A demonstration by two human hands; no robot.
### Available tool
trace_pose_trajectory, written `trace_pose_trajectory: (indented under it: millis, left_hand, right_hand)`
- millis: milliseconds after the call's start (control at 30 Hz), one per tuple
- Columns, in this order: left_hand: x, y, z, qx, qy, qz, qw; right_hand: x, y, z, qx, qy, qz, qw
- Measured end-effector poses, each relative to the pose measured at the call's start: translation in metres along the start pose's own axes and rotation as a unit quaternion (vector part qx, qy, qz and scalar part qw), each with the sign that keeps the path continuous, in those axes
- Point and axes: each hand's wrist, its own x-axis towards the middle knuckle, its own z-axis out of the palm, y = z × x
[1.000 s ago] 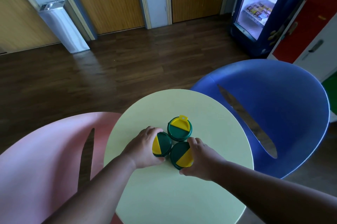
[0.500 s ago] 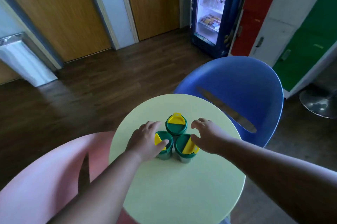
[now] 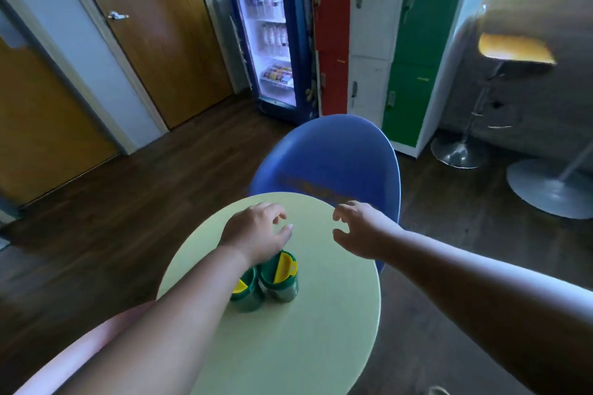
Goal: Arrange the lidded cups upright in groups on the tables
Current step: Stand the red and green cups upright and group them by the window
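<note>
Two green cups with green-and-yellow lids stand upright and touching on the round pale-green table [image 3: 288, 346]: one cup [image 3: 280, 275] to the right, another cup [image 3: 245, 293] partly under my left forearm. A third cup seen earlier is hidden behind my left hand. My left hand [image 3: 256, 231] hovers above the cups, fingers apart, holding nothing. My right hand [image 3: 361, 229] is raised over the table's far right edge, fingers spread and empty.
A blue chair [image 3: 327, 157] stands just beyond the table. A pink chair [image 3: 80, 353] is at the near left. Farther off are a drinks fridge [image 3: 269, 25], coloured lockers [image 3: 375, 41] and a yellow bar stool [image 3: 513, 47]. The floor is dark wood.
Both hands have let go of the cups and lifted away forward, fingers spreading. The camera has tilted up and turned right, so the cups sit lower in view.
</note>
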Motion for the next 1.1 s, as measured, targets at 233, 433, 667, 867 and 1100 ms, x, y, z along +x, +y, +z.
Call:
trace_pose_trajectory:
  millis: [233, 433, 667, 867, 1100]
  left_hand:
    - [0.082, 0.136, 0.023, -0.012, -0.02, 0.116, 0.993]
    - [0.168, 0.298, 0.064, -0.019, -0.036, 0.199, 0.979]
    - [0.256, 0.475, 0.088, -0.029, -0.049, 0.265, 0.963]
    - [0.314, 0.574, 0.098, -0.033, -0.044, 0.308, 0.95]
    - [0.401, 0.662, 0.102, -0.053, -0.026, 0.366, 0.929]
  right_hand:
    - [-0.027, 0.113, -0.068, -0.029, 0.04, 0.068, 0.996]
    - [-0.059, 0.259, -0.152, -0.04, 0.058, 0.141, 0.988]
    - [-0.095, 0.406, -0.264, -0.036, 0.136, 0.209, 0.968]
    - [-0.106, 0.485, -0.323, -0.019, 0.165, 0.236, 0.957]
    - [-0.082, 0.572, -0.378, -0.025, 0.207, 0.274, 0.939]
